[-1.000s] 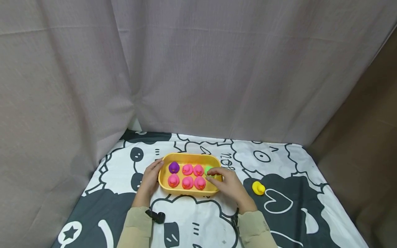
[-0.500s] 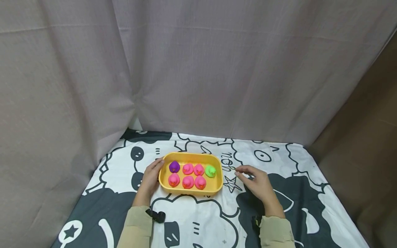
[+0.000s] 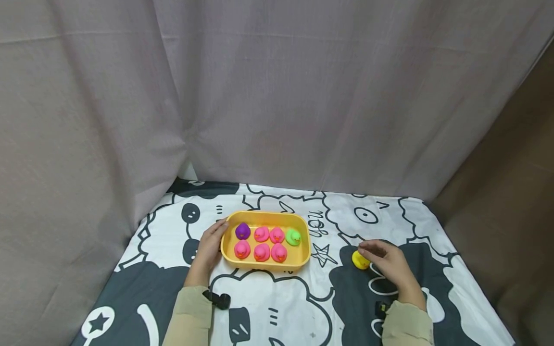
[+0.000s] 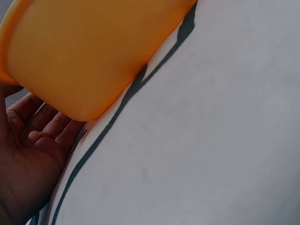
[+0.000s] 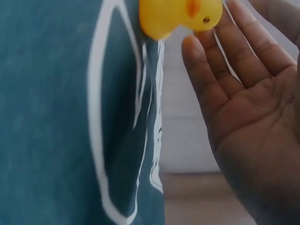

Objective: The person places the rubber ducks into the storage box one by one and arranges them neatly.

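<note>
A yellow tray (image 3: 265, 218) stands on the cloth and holds a purple duck (image 3: 242, 231), several pink ducks (image 3: 261, 252) and a green duck (image 3: 293, 237). My left hand (image 3: 210, 246) rests with straight fingers against the tray's left end. The left wrist view shows the tray (image 4: 84, 51) above my palm (image 4: 26, 159). A yellow duck (image 3: 359, 260) sits alone on the cloth to the right of the tray. My right hand (image 3: 386, 262) is right beside it. In the right wrist view its fingers (image 5: 211, 79) are straight and reach up to the duck (image 5: 180, 16), with no grip closed on it.
The table is covered by a black-and-white cartoon cloth (image 3: 277, 302). A grey curtain (image 3: 277, 96) hangs close behind and at the left. The table's right edge (image 3: 472, 269) drops off near my right hand. A black strap piece (image 3: 220, 301) lies by my left sleeve.
My right hand let go of the green duck in the tray, then moved right across the cloth to the yellow duck. The left hand and the tray stayed put.
</note>
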Demonstrator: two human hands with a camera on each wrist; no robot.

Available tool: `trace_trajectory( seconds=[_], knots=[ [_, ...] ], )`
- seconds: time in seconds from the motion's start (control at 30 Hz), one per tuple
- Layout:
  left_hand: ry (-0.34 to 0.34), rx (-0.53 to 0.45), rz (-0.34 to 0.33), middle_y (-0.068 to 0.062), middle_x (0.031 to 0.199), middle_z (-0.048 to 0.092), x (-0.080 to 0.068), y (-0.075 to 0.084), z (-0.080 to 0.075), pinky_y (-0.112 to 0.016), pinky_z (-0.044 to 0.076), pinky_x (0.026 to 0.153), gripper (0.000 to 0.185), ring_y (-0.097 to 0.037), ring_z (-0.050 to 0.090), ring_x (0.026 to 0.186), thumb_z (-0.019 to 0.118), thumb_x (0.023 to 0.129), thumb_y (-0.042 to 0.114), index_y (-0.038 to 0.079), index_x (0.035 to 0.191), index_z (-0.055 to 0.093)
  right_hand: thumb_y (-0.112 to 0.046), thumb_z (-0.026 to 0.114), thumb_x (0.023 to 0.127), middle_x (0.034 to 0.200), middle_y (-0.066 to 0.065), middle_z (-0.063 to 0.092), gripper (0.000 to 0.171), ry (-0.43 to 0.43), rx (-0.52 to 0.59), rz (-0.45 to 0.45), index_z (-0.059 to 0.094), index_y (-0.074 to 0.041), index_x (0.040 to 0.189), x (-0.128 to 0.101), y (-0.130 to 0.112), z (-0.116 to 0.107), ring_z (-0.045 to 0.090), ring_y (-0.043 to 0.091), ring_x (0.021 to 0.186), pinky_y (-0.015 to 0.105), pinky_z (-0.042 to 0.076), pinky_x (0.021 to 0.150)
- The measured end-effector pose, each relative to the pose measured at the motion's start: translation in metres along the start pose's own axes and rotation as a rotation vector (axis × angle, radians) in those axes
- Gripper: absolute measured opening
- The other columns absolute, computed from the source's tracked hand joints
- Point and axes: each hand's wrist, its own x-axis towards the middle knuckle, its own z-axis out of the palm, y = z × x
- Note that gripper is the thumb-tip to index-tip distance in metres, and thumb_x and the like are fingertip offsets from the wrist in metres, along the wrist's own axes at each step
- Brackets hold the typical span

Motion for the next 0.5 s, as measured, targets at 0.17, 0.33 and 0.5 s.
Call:
trace_trajectory(
  seconds=[0.17,0.33,0.5],
  knots=[
    [0.001,-0.008,0.001,-0.013,0.150,0.049,0.0003,-0.0001,0.0005,-0.038,0.043,0.111,0.045,-0.029,0.047,0.136,0.057,0.102,0.026,0.006,0.142,0.056,-0.041,0.074,0.091,0.117,0.007,0.070,0.036,-0.063,0.025,0.042,0.072,-0.014,0.115,0.0001,0.0060,-0.0018,0.064,0.024,0.105,0.038,0.055,0.088],
    [0.008,-0.009,-0.008,-0.010,0.148,0.051,0.0001,-0.0010,0.0003,-0.034,0.045,0.108,0.043,-0.026,0.050,0.134,0.057,0.102,0.026,0.009,0.141,0.058,-0.036,0.076,0.091,0.117,0.007,0.070,0.031,-0.114,0.043,0.079,0.073,-0.014,0.113,-0.0013,0.0087,-0.0030,0.064,0.021,0.102,0.032,0.055,0.085],
    [0.008,-0.015,-0.012,-0.010,0.147,0.051,0.0002,-0.0010,-0.0004,-0.035,0.045,0.109,0.043,-0.026,0.050,0.134,0.058,0.101,0.026,0.009,0.141,0.058,-0.034,0.076,0.091,0.115,0.006,0.070,0.028,-0.125,0.028,0.076,0.074,-0.014,0.111,-0.0016,0.0089,-0.0041,0.064,0.020,0.098,0.032,0.054,0.082]
  ],
)
